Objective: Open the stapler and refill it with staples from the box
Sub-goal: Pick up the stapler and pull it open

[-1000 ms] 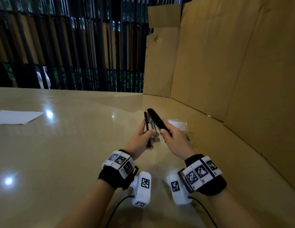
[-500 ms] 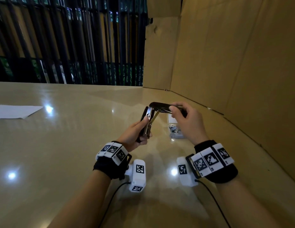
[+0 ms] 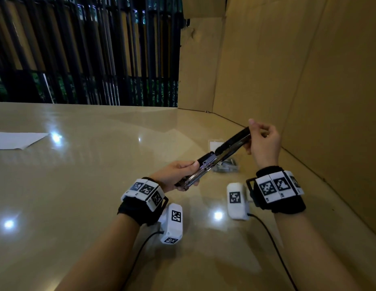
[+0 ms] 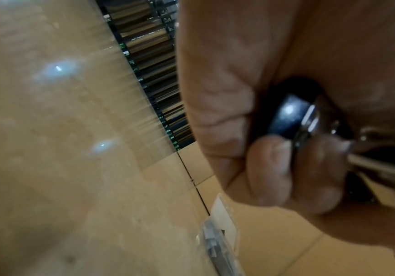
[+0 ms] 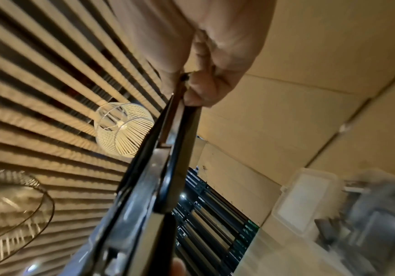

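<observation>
The stapler [image 3: 212, 162] is held in the air above the counter [image 3: 78, 185], swung open nearly flat so that its black top arm and its metal base form one long slanted line between the two hands. The left hand [image 3: 174, 175] grips the lower, nearer end: in the left wrist view its fingers [image 4: 272, 173] are curled round the black and chrome body, with the thumb lying along the top. The right hand [image 3: 264, 143] holds the far, higher end of the black top arm, pinching its tip between thumb and fingers [image 5: 201, 89], with the remaining fingers loosely curled behind. The right wrist view looks down the length of the open stapler, showing the dark cover and the metal channel side by side. The box of staples [image 3: 225, 164], a clear plastic case with its lid folded back, lies on the counter just beyond and beneath the stapler, near the cardboard wall [image 3: 308, 80] on the right. A white sheet of paper [image 3: 17, 139] lies well apart at the far left of the counter. Both wrists wear black bands carrying white marker blocks.
</observation>
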The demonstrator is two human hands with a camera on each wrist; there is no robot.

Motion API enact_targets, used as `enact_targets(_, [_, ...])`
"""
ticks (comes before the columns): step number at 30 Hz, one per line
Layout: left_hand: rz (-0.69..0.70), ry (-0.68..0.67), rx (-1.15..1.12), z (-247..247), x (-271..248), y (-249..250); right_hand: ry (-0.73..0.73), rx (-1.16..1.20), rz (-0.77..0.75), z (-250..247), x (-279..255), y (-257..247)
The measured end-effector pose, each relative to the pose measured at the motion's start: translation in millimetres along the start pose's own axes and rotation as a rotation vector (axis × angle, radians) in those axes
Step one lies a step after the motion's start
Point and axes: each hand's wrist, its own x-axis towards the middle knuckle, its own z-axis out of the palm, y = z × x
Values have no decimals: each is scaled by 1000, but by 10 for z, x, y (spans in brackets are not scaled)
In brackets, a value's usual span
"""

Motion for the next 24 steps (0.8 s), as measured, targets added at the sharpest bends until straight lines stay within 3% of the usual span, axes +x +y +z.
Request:
enact_targets(4, [10, 11, -16, -21, 0, -23, -66, 18, 25, -15, 8, 48])
enact_targets(8, [-8, -57, -132, -43, -11, -54, -200, 65, 51, 37, -34, 31])
enact_targets(13, [48, -125, -87, -33, -28, -10, -270, 162, 136, 86, -67, 43])
enact_targets(19, [45, -102, -70, -46, -35, 43, -283, 200, 182, 86, -51, 68])
enact_targets(24, [5, -38, 102, 27, -46, 125, -340, 195, 204, 127, -94, 92])
